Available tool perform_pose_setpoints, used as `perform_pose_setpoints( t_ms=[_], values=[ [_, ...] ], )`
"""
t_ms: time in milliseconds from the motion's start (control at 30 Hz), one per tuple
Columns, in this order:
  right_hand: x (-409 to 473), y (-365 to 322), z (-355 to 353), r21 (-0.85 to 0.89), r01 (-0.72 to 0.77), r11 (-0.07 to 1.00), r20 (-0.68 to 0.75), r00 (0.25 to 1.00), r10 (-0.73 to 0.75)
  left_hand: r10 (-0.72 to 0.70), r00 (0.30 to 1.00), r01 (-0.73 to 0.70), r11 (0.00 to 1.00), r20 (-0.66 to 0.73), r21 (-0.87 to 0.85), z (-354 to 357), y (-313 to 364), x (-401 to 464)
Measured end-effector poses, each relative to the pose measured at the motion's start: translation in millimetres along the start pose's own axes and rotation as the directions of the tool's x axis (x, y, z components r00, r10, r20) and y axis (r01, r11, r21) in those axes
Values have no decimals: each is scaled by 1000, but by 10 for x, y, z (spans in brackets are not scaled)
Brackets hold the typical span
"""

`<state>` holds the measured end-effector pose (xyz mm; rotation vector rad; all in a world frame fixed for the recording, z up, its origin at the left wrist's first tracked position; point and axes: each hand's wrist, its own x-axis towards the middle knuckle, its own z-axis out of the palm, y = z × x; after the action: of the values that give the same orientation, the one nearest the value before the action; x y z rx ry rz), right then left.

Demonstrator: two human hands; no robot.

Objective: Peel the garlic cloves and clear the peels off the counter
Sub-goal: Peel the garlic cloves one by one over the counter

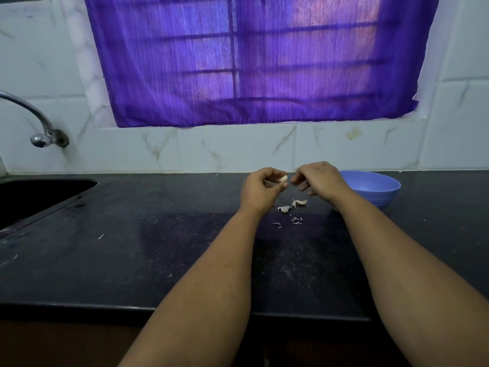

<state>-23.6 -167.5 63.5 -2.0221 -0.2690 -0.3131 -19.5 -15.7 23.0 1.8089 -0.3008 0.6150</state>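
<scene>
Both your arms reach out over a dark stone counter (158, 260). Your left hand (260, 188) has its grip pinched on a pale garlic clove (283, 178), held at your fingertips above the counter. Your right hand (317, 177) hangs just beside it with fingers curled; whether that grip pinches a bit of skin, you cannot tell from here. Below your hands, papery garlic peels (291, 207) lie scattered on the counter. A blue bowl (375, 188) sits near your right wrist. A sink (39, 194) and tap (39, 123) are far left, and a purple curtain (251, 62) covers the window ahead.
</scene>
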Motion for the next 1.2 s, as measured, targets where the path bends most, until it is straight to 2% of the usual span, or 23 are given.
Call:
perform_pose_setpoints(
  t_ms=[133,300,567,733,967,1067,1200],
  values=[
    [14,97,8,-69,125,990,48,991,-122,-6,1000,6,1000,5,-1,-6,21,-2],
    [1,89,4,30,177,984,101,979,-179,4,1000,-3,999,-15,41,-13,0,-2],
    [3,94,-12,106,166,980,38,985,-171,51,999,-49,991,-12,124,-8,5,0],
    [22,107,-19,134,163,978,48,984,-171,74,996,-80,987,50,142,-1,14,-1],
    [60,161,-36,198,43,979,117,991,-68,80,993,-95,977,90,189,-11,23,-1],
    [60,180,-49,285,-43,958,178,984,-8,72,992,-90,979,104,182,-17,24,0],
    [52,246,-102,281,-124,952,285,958,40,58,984,-94,972,166,215,-23,-5,-4]
  ],
)
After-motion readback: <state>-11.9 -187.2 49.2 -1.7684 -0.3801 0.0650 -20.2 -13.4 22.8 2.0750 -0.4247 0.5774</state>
